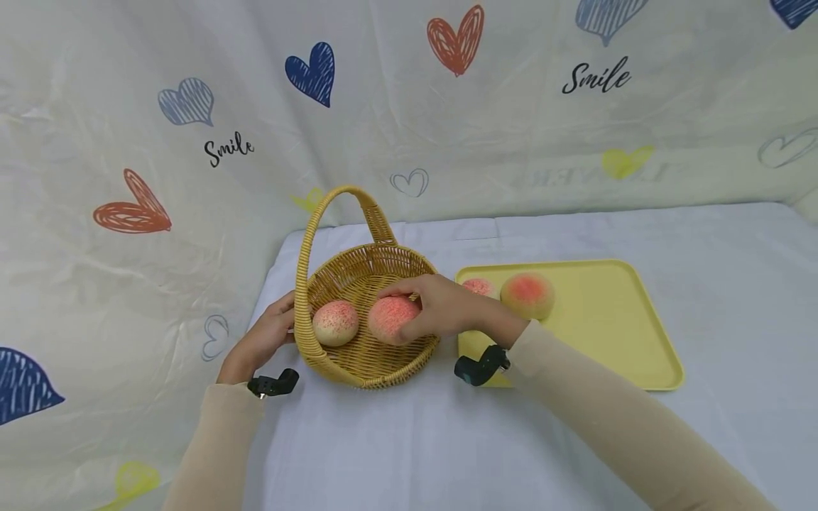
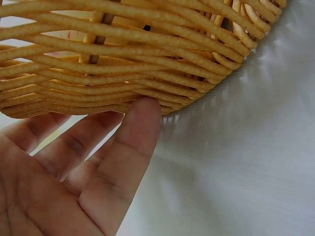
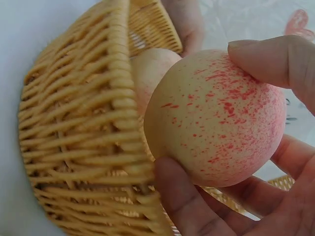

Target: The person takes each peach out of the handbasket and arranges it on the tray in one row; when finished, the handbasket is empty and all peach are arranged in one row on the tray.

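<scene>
My right hand (image 1: 444, 305) holds a pink-speckled peach (image 1: 391, 321) between thumb and fingers, inside the round wicker basket (image 1: 371, 372). In the right wrist view this peach (image 3: 211, 123) is beside the basket wall (image 3: 83, 128). A second peach (image 1: 335, 323) lies in the left part of the basket, partly covered in the right wrist view. At the basket's left side, my left hand (image 1: 268, 333) grips the wicker edge. Its thumb (image 2: 140, 128) lies against the outer weave, and the other fingertips are hidden behind the edge.
A yellow tray (image 1: 607, 333) is right of the basket, with an orange-pink peach (image 1: 527, 295) and another peach (image 1: 479, 287) partly hidden by my right hand. The basket's tall handle (image 1: 307, 262) arches at its left. Behind the white-covered table (image 1: 371, 454) hangs a heart-printed cloth (image 1: 396, 128).
</scene>
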Tool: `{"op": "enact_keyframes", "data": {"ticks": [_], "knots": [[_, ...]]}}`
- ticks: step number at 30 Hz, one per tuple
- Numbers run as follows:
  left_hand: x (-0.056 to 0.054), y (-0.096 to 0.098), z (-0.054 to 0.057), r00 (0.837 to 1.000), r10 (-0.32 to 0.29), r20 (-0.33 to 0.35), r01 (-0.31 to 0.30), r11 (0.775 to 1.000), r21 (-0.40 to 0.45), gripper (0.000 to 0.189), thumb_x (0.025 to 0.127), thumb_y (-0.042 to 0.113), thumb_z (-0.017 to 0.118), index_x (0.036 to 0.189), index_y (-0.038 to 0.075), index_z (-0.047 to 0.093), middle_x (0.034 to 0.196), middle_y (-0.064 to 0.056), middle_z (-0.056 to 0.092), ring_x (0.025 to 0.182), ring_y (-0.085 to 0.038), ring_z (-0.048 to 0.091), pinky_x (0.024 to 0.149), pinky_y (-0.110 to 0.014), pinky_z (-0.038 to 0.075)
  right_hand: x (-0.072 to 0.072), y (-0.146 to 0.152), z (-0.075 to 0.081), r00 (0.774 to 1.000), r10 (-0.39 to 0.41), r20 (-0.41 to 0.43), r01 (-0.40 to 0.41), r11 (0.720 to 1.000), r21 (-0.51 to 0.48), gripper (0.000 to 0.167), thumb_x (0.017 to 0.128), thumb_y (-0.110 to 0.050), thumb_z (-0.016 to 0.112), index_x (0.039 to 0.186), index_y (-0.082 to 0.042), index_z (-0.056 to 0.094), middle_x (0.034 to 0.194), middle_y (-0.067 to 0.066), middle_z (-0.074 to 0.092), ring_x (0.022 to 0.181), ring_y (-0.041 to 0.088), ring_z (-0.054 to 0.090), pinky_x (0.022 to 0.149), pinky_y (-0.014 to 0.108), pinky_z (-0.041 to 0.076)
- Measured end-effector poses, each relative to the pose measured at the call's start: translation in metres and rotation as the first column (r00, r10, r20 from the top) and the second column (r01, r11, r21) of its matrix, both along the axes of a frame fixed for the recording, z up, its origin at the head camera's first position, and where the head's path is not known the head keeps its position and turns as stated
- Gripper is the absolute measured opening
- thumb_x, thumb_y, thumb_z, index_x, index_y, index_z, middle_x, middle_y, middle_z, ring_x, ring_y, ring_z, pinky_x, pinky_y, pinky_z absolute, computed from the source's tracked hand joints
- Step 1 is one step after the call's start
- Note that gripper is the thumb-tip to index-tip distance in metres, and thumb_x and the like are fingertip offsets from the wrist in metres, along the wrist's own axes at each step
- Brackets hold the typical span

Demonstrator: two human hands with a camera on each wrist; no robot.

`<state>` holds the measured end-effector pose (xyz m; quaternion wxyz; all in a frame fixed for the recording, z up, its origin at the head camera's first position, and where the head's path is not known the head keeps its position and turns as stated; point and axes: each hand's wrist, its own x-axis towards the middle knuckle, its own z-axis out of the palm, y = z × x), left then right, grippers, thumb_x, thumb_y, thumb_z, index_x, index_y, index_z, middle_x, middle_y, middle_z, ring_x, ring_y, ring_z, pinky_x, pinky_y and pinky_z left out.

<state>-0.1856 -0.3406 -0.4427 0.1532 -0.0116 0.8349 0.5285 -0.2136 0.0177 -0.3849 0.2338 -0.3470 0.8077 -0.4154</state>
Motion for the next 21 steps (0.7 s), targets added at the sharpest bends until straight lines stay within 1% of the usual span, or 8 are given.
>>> {"op": "enact_keyframes", "data": {"ticks": [3,6,9,13,17,21], "knots": [[-0.001,0.0,-0.001,1.0,0.0,-0.003,0.0,1.0,0.003,0.041,0.112,0.028,0.045,0.149,0.01,0.048,0.125,-0.015,0.056,0.099,-0.023,0.061,0.082,-0.039,0.056,-0.001,0.006,0.004,1.0,-0.026,0.004,0.026,1.0,-0.003,0.058,0.082,-0.026,0.079,0.138,-0.03,0.066,0.117,-0.003,0.069,0.104,0.018,0.063,0.088,0.037,0.054],[-0.001,0.001,-0.001,1.0,0.0,-0.006,0.0,1.0,0.006,0.04,0.112,0.027,0.045,0.147,0.008,0.048,0.122,-0.014,0.057,0.097,-0.021,0.061,0.081,-0.038,0.057,-0.002,0.013,0.007,0.999,-0.04,0.014,0.04,0.999,-0.007,0.058,0.082,-0.027,0.079,0.139,-0.029,0.065,0.119,-0.002,0.068,0.106,0.019,0.063,0.089,0.037,0.054],[-0.001,0.001,-0.002,1.0,-0.001,-0.007,0.002,1.0,0.007,0.042,0.112,0.028,0.044,0.149,0.009,0.048,0.125,-0.015,0.057,0.097,-0.021,0.062,0.081,-0.038,0.057,-0.003,0.021,0.01,0.999,-0.051,0.006,0.051,0.999,-0.005,0.059,0.084,-0.028,0.078,0.14,-0.028,0.063,0.119,0.0,0.067,0.105,0.02,0.063,0.089,0.037,0.054],[-0.001,0.001,-0.002,1.0,-0.003,-0.007,0.003,1.0,-0.004,0.044,0.112,0.03,0.044,0.152,0.01,0.045,0.13,-0.016,0.056,0.1,-0.022,0.061,0.082,-0.038,0.057,-0.005,0.033,0.012,0.997,-0.082,0.004,0.082,0.996,-0.02,0.059,0.083,-0.028,0.078,0.14,-0.028,0.064,0.118,-0.001,0.068,0.101,0.022,0.063,0.084,0.038,0.053],[0.0,0.0,-0.002,1.0,0.003,-0.009,-0.003,1.0,-0.018,0.046,0.112,0.031,0.044,0.154,0.012,0.045,0.131,-0.017,0.056,0.101,-0.022,0.061,0.082,-0.038,0.057,-0.005,0.043,0.014,0.99,-0.129,0.051,0.132,0.99,-0.056,0.06,0.082,-0.023,0.079,0.14,-0.027,0.064,0.123,-0.002,0.068,0.101,0.023,0.066,0.084,0.038,0.055],[0.0,0.0,-0.002,1.0,0.007,-0.01,-0.007,1.0,-0.022,0.047,0.112,0.031,0.044,0.155,0.012,0.044,0.132,-0.018,0.056,0.101,-0.022,0.061,0.083,-0.037,0.057,-0.005,0.053,0.016,0.982,-0.165,0.089,0.173,0.981,-0.091,0.061,0.082,-0.017,0.079,0.141,-0.024,0.064,0.13,0.002,0.064,0.102,0.024,0.067,0.083,0.038,0.056]]}}
